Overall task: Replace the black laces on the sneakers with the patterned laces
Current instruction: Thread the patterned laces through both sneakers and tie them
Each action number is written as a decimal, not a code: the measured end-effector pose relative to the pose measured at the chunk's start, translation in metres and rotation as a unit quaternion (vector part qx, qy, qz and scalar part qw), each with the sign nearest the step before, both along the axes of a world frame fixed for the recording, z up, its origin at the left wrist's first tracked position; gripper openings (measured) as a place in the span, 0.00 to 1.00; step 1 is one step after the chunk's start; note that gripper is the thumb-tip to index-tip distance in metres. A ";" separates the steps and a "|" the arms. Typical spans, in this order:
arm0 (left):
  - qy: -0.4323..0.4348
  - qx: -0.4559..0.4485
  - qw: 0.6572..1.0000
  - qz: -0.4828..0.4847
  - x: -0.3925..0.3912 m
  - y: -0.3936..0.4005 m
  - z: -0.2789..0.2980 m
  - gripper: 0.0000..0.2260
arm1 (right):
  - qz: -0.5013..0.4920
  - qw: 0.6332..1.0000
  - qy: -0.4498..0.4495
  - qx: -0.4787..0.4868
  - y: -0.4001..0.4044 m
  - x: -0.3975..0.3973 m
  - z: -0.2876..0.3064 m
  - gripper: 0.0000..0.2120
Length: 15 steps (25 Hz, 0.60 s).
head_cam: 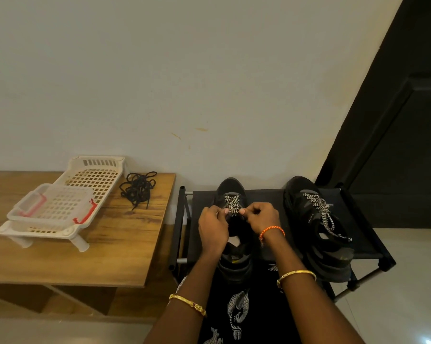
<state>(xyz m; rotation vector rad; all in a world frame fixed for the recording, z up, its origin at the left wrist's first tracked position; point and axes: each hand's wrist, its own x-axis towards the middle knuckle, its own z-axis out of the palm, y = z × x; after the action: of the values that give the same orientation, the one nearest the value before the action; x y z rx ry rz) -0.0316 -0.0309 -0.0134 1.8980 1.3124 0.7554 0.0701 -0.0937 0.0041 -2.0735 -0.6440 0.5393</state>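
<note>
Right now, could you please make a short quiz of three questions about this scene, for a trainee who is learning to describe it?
1. True or false: the sneaker on the right already carries a tied patterned lace.
2. Where does the pile of black laces lie?
A. in the white basket
B. on the wooden table
C. on the black rack
3. Fill in: the left hand and the right hand both pinch the ______ lace on the middle sneaker.

Key:
1. True.
2. B, on the wooden table, beside the white basket.
3. Patterned.
</note>
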 end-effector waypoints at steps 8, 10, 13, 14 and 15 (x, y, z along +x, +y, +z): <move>-0.027 -0.044 0.998 0.022 -0.003 0.001 -0.002 0.10 | -0.020 0.999 0.025 -0.002 -0.006 -0.003 -0.010 0.10; -0.033 -0.084 0.996 -0.029 -0.009 0.009 -0.003 0.11 | -0.001 0.997 0.081 0.019 -0.006 -0.002 -0.008 0.13; -0.107 -0.164 0.979 -0.055 -0.010 0.017 0.004 0.13 | 0.023 0.982 0.159 0.102 -0.008 -0.005 0.007 0.16; -0.148 -0.187 0.970 -0.055 -0.008 0.018 0.007 0.13 | 0.028 0.976 0.173 0.132 -0.008 -0.006 0.013 0.16; -0.184 -0.206 0.959 -0.059 -0.004 0.017 0.011 0.12 | 0.030 0.969 0.183 0.166 -0.007 -0.006 0.017 0.16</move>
<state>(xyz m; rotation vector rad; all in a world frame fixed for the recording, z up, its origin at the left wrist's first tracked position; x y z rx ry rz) -0.0357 -0.0142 -0.0028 1.4100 1.0177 0.6718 0.0645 -0.1010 0.0215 -1.5929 -0.5361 0.7704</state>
